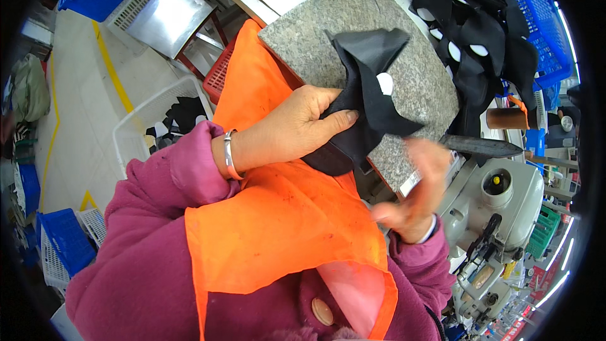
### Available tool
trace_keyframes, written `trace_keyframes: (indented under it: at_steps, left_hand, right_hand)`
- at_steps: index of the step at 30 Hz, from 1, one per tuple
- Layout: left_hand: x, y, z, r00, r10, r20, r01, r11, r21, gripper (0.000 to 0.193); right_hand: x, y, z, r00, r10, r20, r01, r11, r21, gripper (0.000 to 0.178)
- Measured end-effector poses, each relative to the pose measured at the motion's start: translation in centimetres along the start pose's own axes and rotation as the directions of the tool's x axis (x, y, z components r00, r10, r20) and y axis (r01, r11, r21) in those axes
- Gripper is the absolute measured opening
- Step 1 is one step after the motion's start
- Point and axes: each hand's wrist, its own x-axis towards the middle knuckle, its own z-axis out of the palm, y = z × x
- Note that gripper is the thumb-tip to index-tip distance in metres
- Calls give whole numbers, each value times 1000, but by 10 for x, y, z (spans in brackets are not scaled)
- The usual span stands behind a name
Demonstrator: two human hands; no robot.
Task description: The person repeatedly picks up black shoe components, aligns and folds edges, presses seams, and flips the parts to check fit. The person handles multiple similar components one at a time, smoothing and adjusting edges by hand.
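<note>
Black piece (367, 110) tight in left grip (300, 120), mainly to its right, with blurred right grip (418, 199) empty, agape.

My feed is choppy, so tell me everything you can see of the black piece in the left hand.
The black piece looks like soft, matte sheet, perhaps leather or cloth, bent into folds, with a flared upper end and a pointed corner toward the right. A rounded white patch shows at it. The left hand grips its left side, thumb in view. It appears over the grey speckled slab; contact is unclear. The blurred right hand is just below the pointed corner; I can't tell if they touch.
</note>
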Motion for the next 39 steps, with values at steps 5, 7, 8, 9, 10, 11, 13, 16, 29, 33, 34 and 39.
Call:
trace_keyframes:
  at_steps: [5, 7, 8, 9, 10, 11, 13, 16, 29, 33, 34, 39]
  left_hand:
    - [-5, 7, 8, 992, 94, 90, -114, 962, 247, 25]
    - [-8, 10, 10, 990, 106, 97, -134, 923, 362, 24]
    - [-10, 12, 11, 992, 91, 88, -118, 915, 385, 24]
    - [-11, 13, 12, 991, 109, 83, -133, 905, 405, 23]
    - [-12, 14, 12, 986, 144, 81, -165, 889, 428, 23]
    - [-13, 14, 13, 984, 168, 58, -176, 876, 450, 23]
    - [-13, 13, 15, 971, 240, 15, -217, 847, 485, 23]
    - [-13, 11, 16, 963, 268, 15, -233, 811, 536, 28]
    - [-12, 9, 11, 967, 253, -1, -211, 809, 548, 34]
    - [-12, 18, 15, 995, 94, 39, -91, 993, -75, 26]
    - [-11, 20, 17, 1000, -11, 19, 16, 944, -329, 24]
    - [-10, 25, -4, 1000, 9, -30, -4, 986, 167, 25]
  right_hand:
    - [31, 1, -15, 960, 279, -18, -279, 960, -9, 95]
    - [43, -1, -11, 935, 343, 85, -343, 939, -19, 95]
    - [47, -1, -7, 905, 400, 144, -399, 916, -38, 96]
    - [51, -2, -4, 887, 415, 204, -421, 907, -16, 89]
    - [54, -2, -1, 876, 429, 222, -439, 898, -3, 84]
    - [56, -3, 1, 870, 429, 242, -441, 897, -6, 79]
    - [59, -1, 5, 864, 437, 249, -459, 887, 37, 67]
    - [62, -1, 2, 821, 508, 259, -559, 807, 191, 59]
    - [62, -3, 18, 736, 654, 172, -646, 605, 465, 32]
    - [59, -2, 17, 658, 686, 309, -716, 445, 538, 20]
    - [58, -3, 16, 627, 696, 349, -747, 412, 521, 18]
    - [49, -3, 27, 731, 612, 303, -651, 491, 579, 10]
